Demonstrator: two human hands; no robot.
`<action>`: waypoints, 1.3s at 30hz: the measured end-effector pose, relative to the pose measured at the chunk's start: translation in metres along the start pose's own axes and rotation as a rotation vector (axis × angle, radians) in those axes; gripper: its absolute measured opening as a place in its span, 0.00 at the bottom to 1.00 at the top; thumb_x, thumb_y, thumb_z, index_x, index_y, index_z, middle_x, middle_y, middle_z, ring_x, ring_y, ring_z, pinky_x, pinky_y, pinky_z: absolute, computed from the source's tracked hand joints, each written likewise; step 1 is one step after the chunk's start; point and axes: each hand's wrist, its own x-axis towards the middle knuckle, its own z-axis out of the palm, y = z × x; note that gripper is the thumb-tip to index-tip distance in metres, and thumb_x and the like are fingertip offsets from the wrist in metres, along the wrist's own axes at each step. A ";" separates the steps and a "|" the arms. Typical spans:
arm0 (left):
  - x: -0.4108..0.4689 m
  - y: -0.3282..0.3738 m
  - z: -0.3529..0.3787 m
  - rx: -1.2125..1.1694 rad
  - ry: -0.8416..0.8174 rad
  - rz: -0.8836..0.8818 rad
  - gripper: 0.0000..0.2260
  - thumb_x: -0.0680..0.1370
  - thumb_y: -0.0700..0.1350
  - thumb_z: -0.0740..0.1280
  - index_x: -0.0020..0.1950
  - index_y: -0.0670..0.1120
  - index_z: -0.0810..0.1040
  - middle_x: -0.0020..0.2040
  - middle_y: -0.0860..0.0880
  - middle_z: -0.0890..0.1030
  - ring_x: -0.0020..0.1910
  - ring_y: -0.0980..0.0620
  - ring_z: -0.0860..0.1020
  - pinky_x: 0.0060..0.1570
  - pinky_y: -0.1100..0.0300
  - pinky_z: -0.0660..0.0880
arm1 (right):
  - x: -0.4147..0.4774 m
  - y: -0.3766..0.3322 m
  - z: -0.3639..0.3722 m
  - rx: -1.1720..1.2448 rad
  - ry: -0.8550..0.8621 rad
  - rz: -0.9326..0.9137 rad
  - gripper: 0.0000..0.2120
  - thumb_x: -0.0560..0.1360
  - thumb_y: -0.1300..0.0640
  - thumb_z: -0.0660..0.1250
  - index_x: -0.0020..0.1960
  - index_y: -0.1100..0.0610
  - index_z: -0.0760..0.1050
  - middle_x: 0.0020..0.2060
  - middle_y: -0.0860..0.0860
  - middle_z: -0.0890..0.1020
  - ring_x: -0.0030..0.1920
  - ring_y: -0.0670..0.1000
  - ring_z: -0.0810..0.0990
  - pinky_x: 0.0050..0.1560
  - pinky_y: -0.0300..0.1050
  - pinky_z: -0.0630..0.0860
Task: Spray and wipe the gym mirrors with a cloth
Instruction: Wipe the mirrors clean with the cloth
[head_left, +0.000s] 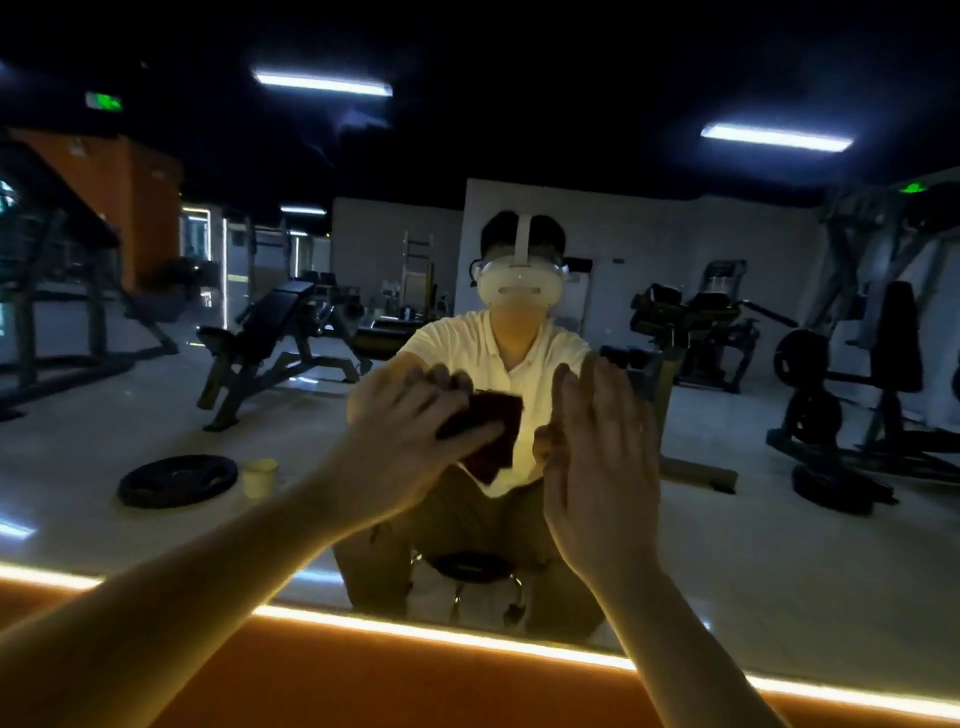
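A large wall mirror (156, 415) fills the view and reflects a dim gym and a seated person in a white shirt and headset. My left hand (410, 431) holds a dark red cloth (493, 431) against the glass at centre, with the thumb lying over the cloth's lower edge. My right hand (597, 457) is raised beside the cloth on its right, fingers straight and upright, palm toward the mirror. Whether that palm touches the glass I cannot tell. No spray bottle is in view.
A glowing light strip (441, 631) runs along the mirror's bottom edge above an orange wall band (363, 686). The reflection shows a weight bench (275, 338), a weight plate (176, 480) and a small cup (260, 475) on the floor, a stool (475, 571) and machines at right.
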 end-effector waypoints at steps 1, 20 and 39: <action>0.018 -0.020 -0.007 0.035 0.036 -0.092 0.34 0.73 0.47 0.75 0.77 0.51 0.68 0.67 0.39 0.73 0.63 0.38 0.74 0.61 0.39 0.76 | 0.015 0.004 -0.001 -0.025 0.017 -0.015 0.31 0.84 0.50 0.56 0.84 0.56 0.53 0.84 0.58 0.51 0.83 0.58 0.48 0.79 0.66 0.54; 0.122 -0.142 -0.057 0.251 0.032 0.236 0.44 0.65 0.45 0.84 0.78 0.53 0.70 0.61 0.40 0.76 0.58 0.41 0.74 0.54 0.45 0.80 | 0.159 0.007 -0.036 -0.209 0.079 -0.062 0.31 0.86 0.42 0.47 0.84 0.57 0.54 0.82 0.61 0.55 0.83 0.61 0.52 0.79 0.66 0.56; 0.208 -0.162 -0.069 0.032 0.296 -0.029 0.17 0.80 0.54 0.63 0.67 0.54 0.80 0.67 0.49 0.75 0.66 0.49 0.71 0.66 0.52 0.69 | 0.336 0.053 -0.079 -0.252 0.292 -0.059 0.32 0.85 0.41 0.37 0.84 0.54 0.49 0.83 0.56 0.50 0.83 0.56 0.45 0.81 0.62 0.49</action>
